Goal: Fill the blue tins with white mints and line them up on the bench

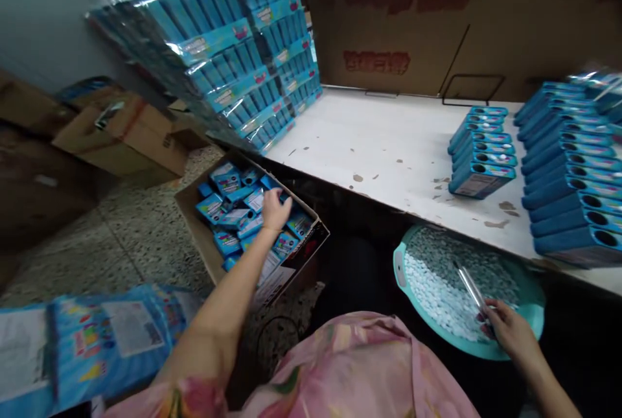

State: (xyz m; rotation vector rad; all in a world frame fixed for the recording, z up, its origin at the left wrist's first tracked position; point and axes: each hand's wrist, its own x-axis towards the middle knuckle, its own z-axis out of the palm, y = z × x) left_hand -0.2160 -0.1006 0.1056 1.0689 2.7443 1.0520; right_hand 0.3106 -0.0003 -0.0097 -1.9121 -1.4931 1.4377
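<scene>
My left hand (276,212) reaches into an open carton (194,201) full of small blue printed boxes (238,217). Its fingers are closed on one blue box near the carton's far right side, and the hand partly covers that box. On the right, my right hand (505,327) grips a shiny, narrow tube-like scoop (470,285) by its lower end. The scoop points up and left over a turquoise basin (403,269). Many small pale, pellet-like pieces (437,282) fill the basin.
On the white table (369,146), blue boxes with round holes stand in a short row (481,152) and a longer row (571,178). Wrapped trays of blue boxes (233,48) are stacked at the left end. Blue printed bags (107,340) lie lower left; brown cartons (131,133) stand behind.
</scene>
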